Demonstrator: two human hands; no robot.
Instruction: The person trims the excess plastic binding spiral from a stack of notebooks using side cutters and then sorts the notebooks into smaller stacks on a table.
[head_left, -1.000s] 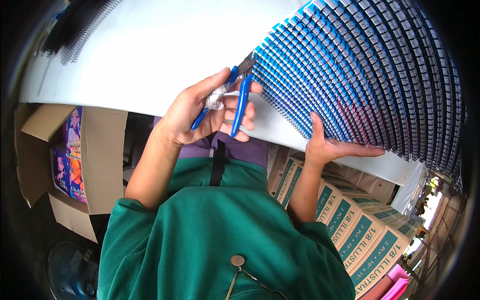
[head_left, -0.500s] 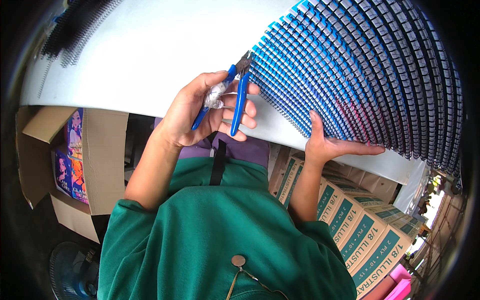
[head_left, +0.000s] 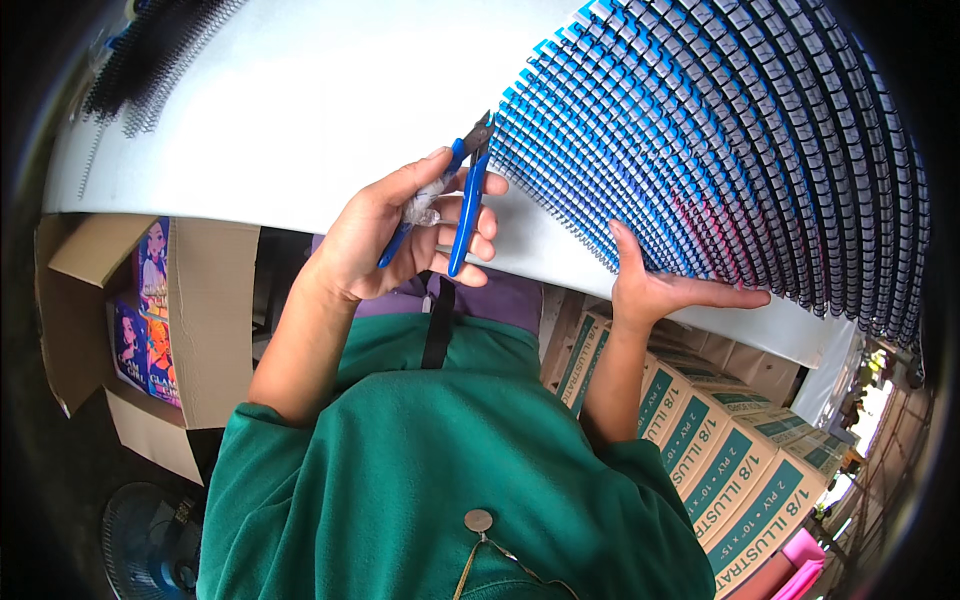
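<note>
Blue-handled wire cutters (head_left: 470, 205) rest in my left hand (head_left: 385, 215), their dark jaws pointing up at the near-left edge of a fanned row of coil-bound notebooks (head_left: 690, 160). Clear wrapping is bunched around the near handle, and the fingers curl loosely about the grips. The notebooks show black wire coils over blue and pink covers, overlapping in a broad curve across the right side. Against their near edge lies my right hand (head_left: 650, 290), thumb raised and index finger stretched out along the coils; its other fingers are hidden.
The white table (head_left: 300, 110) carries a bunch of loose black coils (head_left: 150, 60) at the far left. Below its edge stand an open cardboard box (head_left: 210, 320) with colourful packs, a fan (head_left: 150, 540), and several stacked cartons (head_left: 740, 470) at the right.
My left hand and the cutters have shifted slightly left and down, the jaws a little apart from where they were. The right hand stays nearly in place.
</note>
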